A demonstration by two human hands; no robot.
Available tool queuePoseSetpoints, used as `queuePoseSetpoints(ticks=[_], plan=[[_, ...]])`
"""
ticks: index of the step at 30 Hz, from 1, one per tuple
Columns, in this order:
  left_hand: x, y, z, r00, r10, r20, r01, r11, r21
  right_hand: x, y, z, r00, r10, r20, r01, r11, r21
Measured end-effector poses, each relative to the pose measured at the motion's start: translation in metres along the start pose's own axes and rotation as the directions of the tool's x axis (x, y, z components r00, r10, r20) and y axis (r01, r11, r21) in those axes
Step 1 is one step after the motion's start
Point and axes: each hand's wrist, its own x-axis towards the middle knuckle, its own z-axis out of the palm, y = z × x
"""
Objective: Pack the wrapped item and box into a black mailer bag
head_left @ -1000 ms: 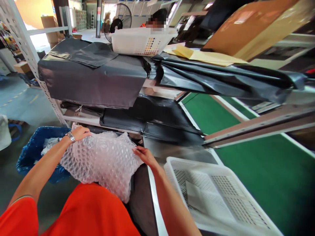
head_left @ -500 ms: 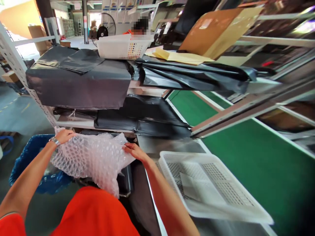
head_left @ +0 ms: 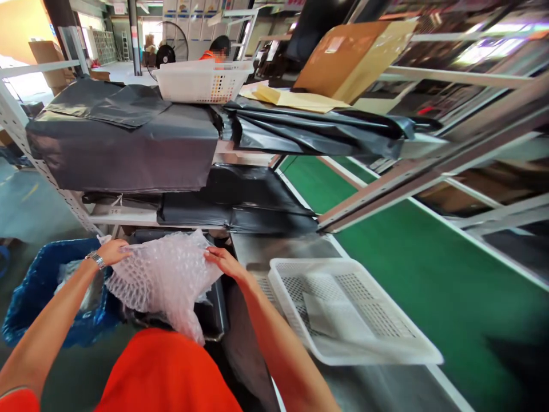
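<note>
In the head view, we see a sheet of bubble wrap [head_left: 165,274] left of centre in the lower half of the frame. Our left hand [head_left: 114,252] grasps its upper left corner and our right hand [head_left: 221,260] pinches its upper right; this spacing probably keeps the top edge spread while the rest hangs down. Below it, a black tray [head_left: 219,315] shows partly. The blue-lined bin [head_left: 19,306] at lower left and the white basket [head_left: 338,360] at lower right flank us, presumably for easy reach; the basket rests on the grey worktop [head_left: 369,389].

Against the picture from a second ago, we keep both corners, but the sheet looks narrower and more gathered, more of the tray shows, and the basket appears farther left as our view has shifted.
</note>
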Motion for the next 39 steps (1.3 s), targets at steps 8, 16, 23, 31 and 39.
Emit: queuePoseSetpoints(ticks=[8, 16, 23, 31, 39], plan=[[0.028, 0.091, 0.061, 0.984, 0.179, -0.009, -0.179, 0.983, -0.042, -0.002, -0.022, 0.028, 0.990, -0.082, 0.112, 0.088, 0.995, -0.050], [0.049, 0.145, 0.099, 0.890, 0.420, 0.178, -0.437, 0.896, 0.075, -0.005, -0.016, 0.049, 0.985, -0.168, 0.047, 0.175, 0.947, -0.269], [0.036, 0.141, 0.110, 0.866, 0.470, 0.170, -0.493, 0.861, 0.129, -0.024, 0.013, 0.067, 0.990, -0.141, -0.014, 0.131, 0.950, -0.283], [0.015, 0.133, 0.115, 0.871, 0.471, 0.139, -0.481, 0.876, 0.046, -0.040, 0.014, 0.075, 0.992, -0.128, 0.014, 0.128, 0.965, -0.227], [0.008, 0.135, 0.096, 0.963, 0.261, -0.072, -0.270, 0.942, -0.199, -0.053, 0.035, 0.056, 0.986, -0.010, -0.168, -0.016, 0.988, -0.155]])
